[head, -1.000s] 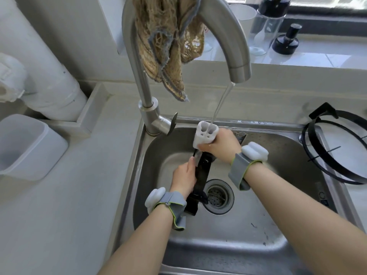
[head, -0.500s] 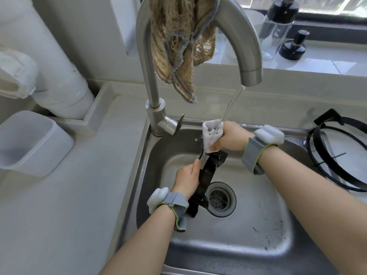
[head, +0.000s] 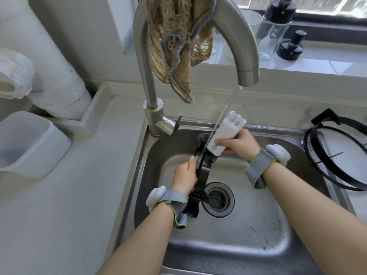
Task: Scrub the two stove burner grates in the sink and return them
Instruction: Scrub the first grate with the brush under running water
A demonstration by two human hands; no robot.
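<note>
In the sink (head: 258, 245), the left hand (head: 184, 177) curls round one black grate (head: 201, 179), standing it on edge so the faucet (head: 244, 46) stream hits its top end. The right hand (head: 238, 144) grips a white scrubber (head: 224, 135) angled toward that wet spot (probably mid-scrub). The other grate (head: 324, 117) sits on the desk (head: 59, 195) at three o'clock, out of the wet.

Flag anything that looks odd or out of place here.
A frayed cloth hangs draped over the faucet, and dark specks dot the sink floor at right.
</note>
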